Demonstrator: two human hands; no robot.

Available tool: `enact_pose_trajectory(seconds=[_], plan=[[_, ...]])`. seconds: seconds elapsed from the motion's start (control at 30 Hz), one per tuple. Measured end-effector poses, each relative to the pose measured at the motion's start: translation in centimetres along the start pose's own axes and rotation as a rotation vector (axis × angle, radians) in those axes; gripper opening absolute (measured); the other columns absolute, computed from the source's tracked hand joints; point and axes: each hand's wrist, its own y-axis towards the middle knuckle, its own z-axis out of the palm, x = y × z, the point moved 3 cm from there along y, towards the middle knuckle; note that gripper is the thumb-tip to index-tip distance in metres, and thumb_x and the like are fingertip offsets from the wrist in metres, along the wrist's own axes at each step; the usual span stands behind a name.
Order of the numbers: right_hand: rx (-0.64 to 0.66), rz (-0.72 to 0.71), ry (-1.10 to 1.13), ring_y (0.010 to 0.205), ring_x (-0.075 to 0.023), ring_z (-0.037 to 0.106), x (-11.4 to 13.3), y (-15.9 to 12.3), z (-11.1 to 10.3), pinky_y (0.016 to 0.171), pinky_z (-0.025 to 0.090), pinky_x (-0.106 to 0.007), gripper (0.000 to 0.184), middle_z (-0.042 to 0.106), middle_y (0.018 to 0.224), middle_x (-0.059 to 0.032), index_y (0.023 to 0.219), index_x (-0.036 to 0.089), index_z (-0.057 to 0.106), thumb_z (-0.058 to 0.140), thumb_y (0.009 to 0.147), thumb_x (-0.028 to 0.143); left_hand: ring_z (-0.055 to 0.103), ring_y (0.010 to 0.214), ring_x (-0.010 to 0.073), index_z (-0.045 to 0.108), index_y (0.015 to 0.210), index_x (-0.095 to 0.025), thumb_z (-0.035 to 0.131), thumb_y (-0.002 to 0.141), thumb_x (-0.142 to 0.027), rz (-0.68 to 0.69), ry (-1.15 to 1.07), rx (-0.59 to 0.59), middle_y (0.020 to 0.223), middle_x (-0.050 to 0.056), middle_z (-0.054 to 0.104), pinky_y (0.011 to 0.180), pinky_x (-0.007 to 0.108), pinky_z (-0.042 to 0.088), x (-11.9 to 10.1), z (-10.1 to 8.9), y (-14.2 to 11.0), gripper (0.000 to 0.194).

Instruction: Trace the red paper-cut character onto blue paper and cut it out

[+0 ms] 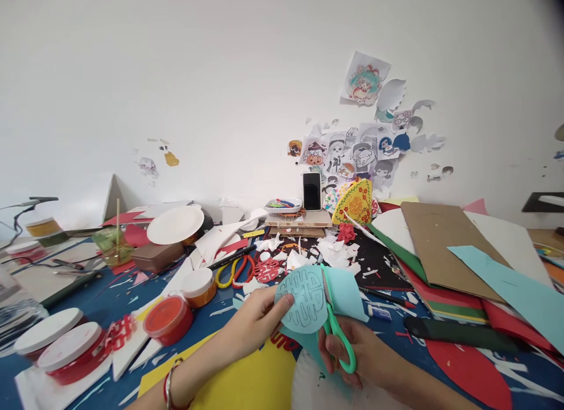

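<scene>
**A:** Hands?

**B:** Left hand [253, 322] out front, beaded bracelet [168, 386] on the wrist. Fingers pressed together, pinching the edge of a teal paper circle [306, 298] with a drawn knot-like pattern. Right hand [352, 354] low on green scissors [340, 345], fingers curled around the handle. Thumb position: cannot tell.

**A:** Paper location?

**B:** Held up between both hands, over the table. Scissor blades upright against the right side of the circle. Second teal piece [346, 295] just behind it.

**A:** Under the hands?

**B:** Paper plate [317, 383] below the right hand, yellow paper [247, 375] below the left forearm. Blue tabletop [106, 307] beneath it all.

**A:** Around that?

**B:** Left side: tub with red contents [167, 321], white-lidded jars [48, 339], red paper cutout [118, 333]. Right side: eraser [379, 312], black strip [458, 333], red paper shape [467, 375].

**A:** Farther out?

**B:** Yellow-and-red scissors [231, 272] and white paper scraps [335, 251] mid-table. Stacked coloured card [449, 251] to the right. Upright phone [312, 191] on a small stand against the wall [176, 75], drawings [363, 148] taped above it.
</scene>
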Motion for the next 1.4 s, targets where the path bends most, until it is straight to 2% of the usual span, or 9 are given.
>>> enact_pose_trajectory(seconds=[0.17, 0.37, 0.47, 0.63, 0.77, 0.93, 1.2, 1.4], plan=[[0.003, 0.000, -0.002, 0.026, -0.0007, 0.032, -0.2, 0.1, 0.0, 0.028, 0.021, -0.016, 0.060, 0.046, 0.047, 0.0053, 0.060, 0.014, 0.048, 0.057, 0.062, 0.073, 0.036, 0.046, 0.0081, 0.043, 0.069, -0.016, 0.034, 0.087, -0.055, -0.037, -0.057, 0.033, 0.054, -0.004, 0.040, 0.044, 0.020, 0.028, 0.5, 0.5, 0.1, 0.044], [-0.030, -0.033, 0.001, 0.027, -0.0004, 0.033, -0.4, 0.2, -0.1, 0.030, 0.024, -0.015, 0.058, 0.050, 0.049, 0.0053, 0.068, 0.014, 0.050, 0.056, 0.066, 0.071, 0.035, 0.044, 0.0072, 0.045, 0.069, -0.015, 0.037, 0.086, -0.055, -0.052, -0.090, 0.068, 0.052, -0.004, 0.041, 0.043, 0.019, 0.026, 0.7, 0.8, 0.2, 0.044], [-0.028, -0.023, -0.008, 0.026, -0.0003, 0.032, -0.3, 0.2, -0.2, 0.029, 0.022, -0.015, 0.057, 0.049, 0.047, 0.0057, 0.065, 0.014, 0.049, 0.057, 0.065, 0.071, 0.036, 0.045, 0.0073, 0.047, 0.066, -0.015, 0.040, 0.085, -0.054, -0.045, -0.089, 0.071, 0.053, -0.003, 0.043, 0.043, 0.019, 0.027, 0.5, 0.6, 0.1, 0.044], [-0.049, -0.001, -0.009, 0.026, 0.0000, 0.030, -0.1, 0.1, -0.2, 0.028, 0.019, -0.016, 0.060, 0.044, 0.044, 0.0063, 0.058, 0.014, 0.048, 0.058, 0.062, 0.073, 0.034, 0.042, 0.0071, 0.042, 0.066, -0.017, 0.037, 0.086, -0.054, -0.028, -0.108, -0.034, 0.047, -0.006, 0.038, 0.043, 0.019, 0.028, 0.9, 0.1, 0.5, 0.043], [-0.069, 0.001, 0.005, 0.027, 0.0002, 0.033, -0.4, 0.1, -0.2, 0.028, 0.022, -0.015, 0.059, 0.053, 0.054, 0.0032, 0.070, 0.013, 0.051, 0.057, 0.064, 0.072, 0.035, 0.043, 0.0075, 0.040, 0.065, -0.018, 0.037, 0.087, -0.054, -0.003, -0.095, -0.089, 0.049, -0.006, 0.038, 0.044, 0.020, 0.029, 1.1, -0.1, 0.6, 0.042], [-0.056, -0.010, -0.032, 0.027, -0.0002, 0.032, -0.5, 0.1, -0.4, 0.028, 0.021, -0.015, 0.059, 0.046, 0.047, 0.0051, 0.063, 0.013, 0.049, 0.055, 0.066, 0.072, 0.038, 0.048, 0.0083, 0.041, 0.066, -0.017, 0.039, 0.086, -0.056, 0.014, -0.049, -0.066, 0.055, -0.005, 0.039, 0.045, 0.020, 0.030, 0.8, -0.2, 0.2, 0.043], [-0.032, -0.078, -0.049, 0.028, -0.0003, 0.035, 0.1, -0.1, -0.4, 0.028, 0.024, -0.015, 0.058, 0.052, 0.054, 0.0028, 0.069, 0.012, 0.051, 0.056, 0.067, 0.070, 0.037, 0.050, 0.0082, 0.046, 0.066, -0.016, 0.041, 0.086, -0.054, 0.032, 0.007, -0.002, 0.059, -0.003, 0.041, 0.045, 0.020, 0.029, 0.0, -1.0, 0.2, 0.044], [-0.029, -0.045, -0.034, 0.027, 0.0000, 0.033, -0.3, 0.1, -0.4, 0.028, 0.023, -0.016, 0.059, 0.051, 0.052, 0.0034, 0.067, 0.013, 0.050, 0.056, 0.065, 0.072, 0.037, 0.050, 0.0080, 0.045, 0.067, -0.016, 0.040, 0.085, -0.056, -0.020, -0.035, 0.027, 0.058, -0.004, 0.039, 0.046, 0.019, 0.031, 0.5, -1.0, 0.3, 0.044]])
